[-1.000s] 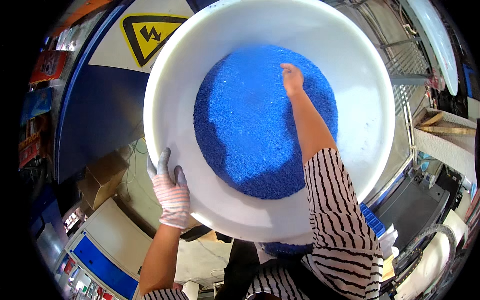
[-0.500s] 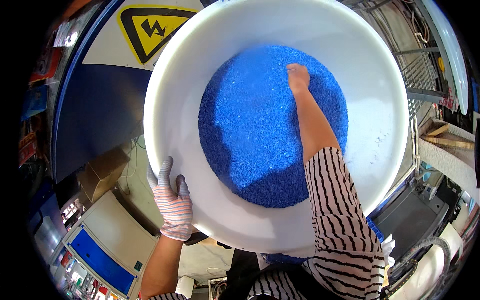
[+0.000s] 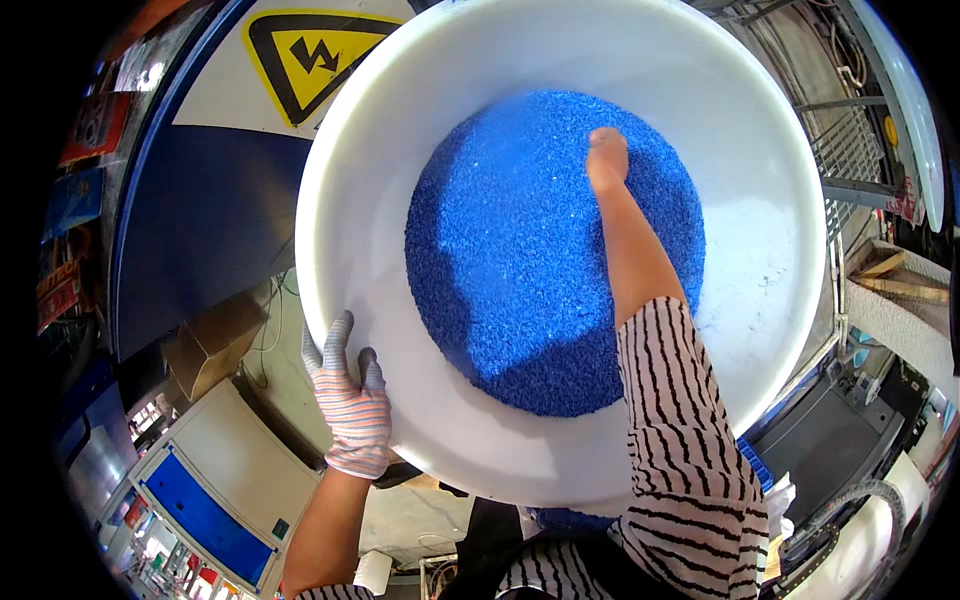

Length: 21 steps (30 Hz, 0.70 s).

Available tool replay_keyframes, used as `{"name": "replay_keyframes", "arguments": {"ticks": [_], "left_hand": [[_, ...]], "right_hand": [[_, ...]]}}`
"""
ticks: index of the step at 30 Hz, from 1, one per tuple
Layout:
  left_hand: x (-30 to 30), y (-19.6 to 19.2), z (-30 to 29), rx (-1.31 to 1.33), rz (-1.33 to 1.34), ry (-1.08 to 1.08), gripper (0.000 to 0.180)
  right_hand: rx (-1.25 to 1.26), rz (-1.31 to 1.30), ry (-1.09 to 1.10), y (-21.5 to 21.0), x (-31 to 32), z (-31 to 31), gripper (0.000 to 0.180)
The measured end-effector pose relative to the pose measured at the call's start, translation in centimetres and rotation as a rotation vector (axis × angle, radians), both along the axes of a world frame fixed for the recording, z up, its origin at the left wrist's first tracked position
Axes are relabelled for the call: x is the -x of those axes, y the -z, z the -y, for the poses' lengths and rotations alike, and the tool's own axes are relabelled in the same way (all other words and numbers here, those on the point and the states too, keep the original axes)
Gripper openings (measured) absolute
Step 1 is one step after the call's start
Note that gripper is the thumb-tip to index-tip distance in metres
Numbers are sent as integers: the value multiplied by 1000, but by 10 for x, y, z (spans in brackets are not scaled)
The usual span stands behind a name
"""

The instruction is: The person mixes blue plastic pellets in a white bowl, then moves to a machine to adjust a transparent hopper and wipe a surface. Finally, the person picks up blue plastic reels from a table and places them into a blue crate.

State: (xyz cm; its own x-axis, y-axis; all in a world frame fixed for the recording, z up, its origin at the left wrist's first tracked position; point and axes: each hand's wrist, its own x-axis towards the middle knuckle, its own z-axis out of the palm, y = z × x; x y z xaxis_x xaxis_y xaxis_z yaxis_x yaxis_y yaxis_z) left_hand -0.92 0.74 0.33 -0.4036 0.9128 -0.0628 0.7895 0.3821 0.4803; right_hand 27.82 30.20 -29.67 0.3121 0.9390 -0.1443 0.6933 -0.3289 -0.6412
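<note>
Left hand (image 3: 350,410) in a striped knit glove, gripping the lower left rim of a big white tub (image 3: 370,180), fingers spread up over the outside wall, thumb side hidden behind the rim. Right hand (image 3: 606,158) bare, reaching down inside the tub, loosely curled with fingertips sunk in a mound of blue plastic granules (image 3: 520,260); how far open, cannot tell, nor whether any granules are held. Right forearm bare from wrist to elbow, then a black-and-white striped sleeve (image 3: 680,440) coming in from the lower edge. Granules heaped in the middle of the tub floor, ringed by bare white plastic, with a faint pale dusting on the right inner wall. Tub filling most of the view, tilted slightly toward the wearer. Behind its upper left rim, a blue machine panel (image 3: 210,220) with a yellow triangular electrical warning sign (image 3: 310,60). Lower left, below the tub, a brown cardboard box (image 3: 215,345) and a beige cabinet with a blue front panel (image 3: 205,510). Upper right, beyond the rim, a metal wire grille (image 3: 850,150).
</note>
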Motion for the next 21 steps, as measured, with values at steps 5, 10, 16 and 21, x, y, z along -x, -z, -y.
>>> {"name": "replay_keyframes", "arguments": {"ticks": [5,10,16,21], "left_hand": [[-2,0,4,24,89,-59,56],[-5,-3,1,20,34,-39,55],[-5,2,4,20,42,-71,55],[-7,2,2,39,44,-100,56]], "right_hand": [[-39,-297,124,-19,-47,20,6],[-34,-650,81,-55,-132,66,11],[348,-423,-140,-67,-161,116,6],[54,-11,-477,-54,-142,127,16]]}}
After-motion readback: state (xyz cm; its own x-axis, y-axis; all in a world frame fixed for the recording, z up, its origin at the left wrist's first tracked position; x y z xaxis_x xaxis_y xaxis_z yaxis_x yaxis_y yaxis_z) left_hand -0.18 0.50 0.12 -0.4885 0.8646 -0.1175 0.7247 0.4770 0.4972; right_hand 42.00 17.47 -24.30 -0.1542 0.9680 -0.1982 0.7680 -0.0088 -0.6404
